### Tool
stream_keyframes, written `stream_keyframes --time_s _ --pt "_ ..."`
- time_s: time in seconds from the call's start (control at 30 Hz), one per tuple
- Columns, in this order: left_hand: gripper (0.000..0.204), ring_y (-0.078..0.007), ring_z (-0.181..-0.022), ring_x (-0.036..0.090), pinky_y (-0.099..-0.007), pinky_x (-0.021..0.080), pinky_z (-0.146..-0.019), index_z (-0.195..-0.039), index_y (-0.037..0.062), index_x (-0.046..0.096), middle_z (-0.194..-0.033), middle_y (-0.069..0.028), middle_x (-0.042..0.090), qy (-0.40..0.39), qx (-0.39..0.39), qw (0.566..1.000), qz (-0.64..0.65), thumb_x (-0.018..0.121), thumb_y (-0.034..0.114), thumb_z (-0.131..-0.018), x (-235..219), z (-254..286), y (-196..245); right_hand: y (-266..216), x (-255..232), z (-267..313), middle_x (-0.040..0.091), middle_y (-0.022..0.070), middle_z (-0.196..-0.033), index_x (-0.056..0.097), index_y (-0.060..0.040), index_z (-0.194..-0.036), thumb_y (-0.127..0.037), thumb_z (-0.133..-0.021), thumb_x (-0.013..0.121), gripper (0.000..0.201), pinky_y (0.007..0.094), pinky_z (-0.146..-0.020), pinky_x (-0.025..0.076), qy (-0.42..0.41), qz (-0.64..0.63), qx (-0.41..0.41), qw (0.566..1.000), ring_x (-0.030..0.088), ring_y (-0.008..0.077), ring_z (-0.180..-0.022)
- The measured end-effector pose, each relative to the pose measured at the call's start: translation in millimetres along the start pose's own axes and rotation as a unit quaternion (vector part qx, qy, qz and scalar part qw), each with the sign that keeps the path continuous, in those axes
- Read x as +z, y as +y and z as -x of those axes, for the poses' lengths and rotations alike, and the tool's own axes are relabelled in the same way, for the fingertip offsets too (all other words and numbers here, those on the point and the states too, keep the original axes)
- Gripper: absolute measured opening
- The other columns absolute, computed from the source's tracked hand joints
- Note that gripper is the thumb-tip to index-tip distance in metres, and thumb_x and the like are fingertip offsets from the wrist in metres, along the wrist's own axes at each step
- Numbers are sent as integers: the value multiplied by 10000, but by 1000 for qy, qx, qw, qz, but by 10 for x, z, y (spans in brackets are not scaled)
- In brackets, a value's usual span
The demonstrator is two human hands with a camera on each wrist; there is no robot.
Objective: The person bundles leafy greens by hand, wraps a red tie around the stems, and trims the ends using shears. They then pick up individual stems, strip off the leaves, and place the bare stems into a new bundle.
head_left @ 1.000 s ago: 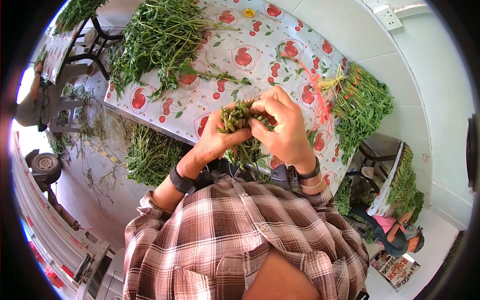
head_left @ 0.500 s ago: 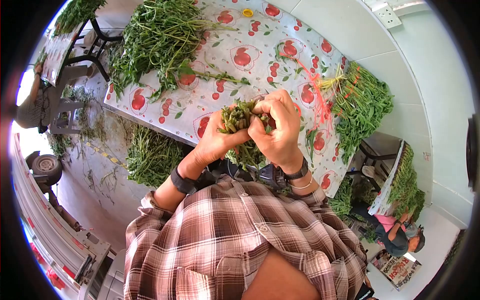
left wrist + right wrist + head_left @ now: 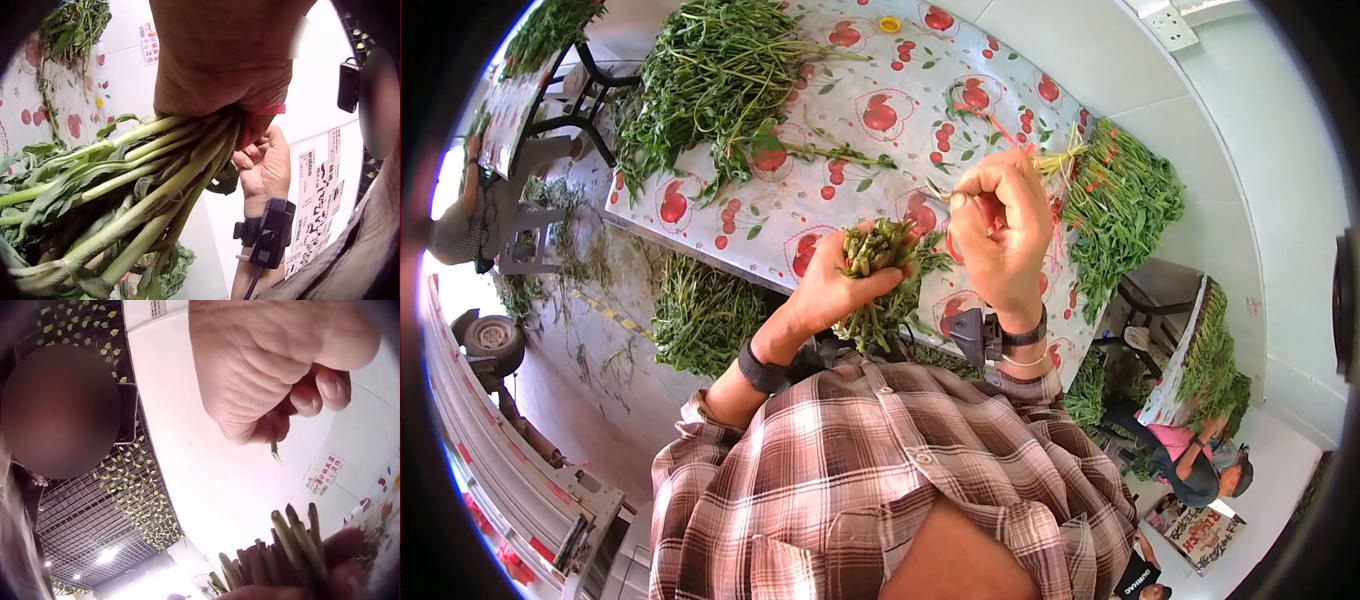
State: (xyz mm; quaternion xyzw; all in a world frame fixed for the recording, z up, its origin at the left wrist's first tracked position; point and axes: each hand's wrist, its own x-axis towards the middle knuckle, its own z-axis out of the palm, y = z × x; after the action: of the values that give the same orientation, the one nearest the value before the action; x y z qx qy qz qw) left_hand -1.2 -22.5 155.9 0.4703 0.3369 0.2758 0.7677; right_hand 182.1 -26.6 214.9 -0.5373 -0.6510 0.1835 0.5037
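Bunch held in front of the chest, above the table's near edge. Long axis roughly upright, slightly tilted; cut ends up, leaves hanging down. Left hand wrapped round the stems, grip snug. Right hand, just beside and apart from the bunch, pinches a short stem between fingertips. Wall sticker reads 小心烫伤; poster lettering too distorted to read. Leafy heap toward the table's far left; tied bundle at its right. Yellow ring at the far edge. From the left wrist, the hand itself blocks the cut ends.
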Motion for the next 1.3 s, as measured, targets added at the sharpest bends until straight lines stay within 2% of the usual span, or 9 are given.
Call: stream_keyframes --time_s 0.2,0.3,0.47,0.53,0.77,0.93,1.0,1.23,1.3 --pt "324 -78 -826 593 -238 477 -783 -1067 -24 577 -877 -25 649 -5 -20 1000 -5 644 64 -762 25 26 144 61 -2 -76 563 124 -1013 589 0 -1017 -195 -852 581 256 312 -779 451 -104 12 -37 994 566 243 -875" --pt "282 -85 -814 587 -245 480 -769 -1019 -23 576 -831 -11 629 -36 -45 992 -108 653 91 -773 39 33 259 -2 150 -87 481 160 -1293 496 -21 -1250 -404 -877 532 536 459 -1042 294 -278 -52 -87 955 457 321 -1200" --pt "275 -102 -787 579 -257 485 -692 -984 -34 572 -831 -32 622 105 103 989 26 672 94 -762 141 69 59 33 251 93 461 175 -1311 429 -6 -1300 -516 -837 525 696 485 -1033 296 -351 11 -110 930 459 336 -1191" --pt "279 -99 -788 580 -262 485 -681 -977 -35 579 -847 -42 630 -7 20 999 -25 682 83 -745 58 53 67 24 227 93 441 199 -1321 388 -4 -1328 -565 -805 537 782 469 -1038 295 -369 -11 -98 924 440 344 -1207" --pt "333 -92 -826 574 -253 474 -744 -1014 -32 586 -887 -39 639 -67 -8 998 -14 719 79 -729 54 22 202 88 83 -64 371 199 -1380 346 14 -1354 -557 -722 658 907 400 -1036 309 -417 -120 -46 900 382 321 -1255" --pt "462 -107 -877 571 -266 470 -798 -1110 -12 548 -948 -44 627 -92 -44 994 -38 748 76 -703 73 -34 163 -42 62 -204 335 138 -1428 308 -36 -1394 -574 -669 693 981 381 -1092 194 -316 -215 58 922 293 299 -1332" --pt "575 -124 -892 568 -272 471 -796 -1190 1 488 -990 -58 608 15 170 972 -162 752 90 -687 89 -7 4 -27 192 -39 366 144 -1406 328 -42 -1385 -533 -669 714 950 414 -1089 200 -432 -59 -78 896 318 301 -1317" --pt "371 -112 -770 568 -272 476 -698 -991 2 584 -822 -29 629 -42 -2 996 -77 749 115 -678 125 -77 257 -40 -47 -431 377 141 -1386 383 -56 -1349 -590 -712 636 869 505 -1086 172 -296 -70 -84 949 298 277 -1324" --pt "391 -115 -783 568 -284 478 -707 -1020 14 573 -856 -31 630 -72 -80 988 -115 745 101 -680 100 -78 420 -60 146 -257 367 150 -1394 365 -51 -1363 -615 -687 641 923 493 -1086 167 -354 -37 -119 927 290 295 -1329"
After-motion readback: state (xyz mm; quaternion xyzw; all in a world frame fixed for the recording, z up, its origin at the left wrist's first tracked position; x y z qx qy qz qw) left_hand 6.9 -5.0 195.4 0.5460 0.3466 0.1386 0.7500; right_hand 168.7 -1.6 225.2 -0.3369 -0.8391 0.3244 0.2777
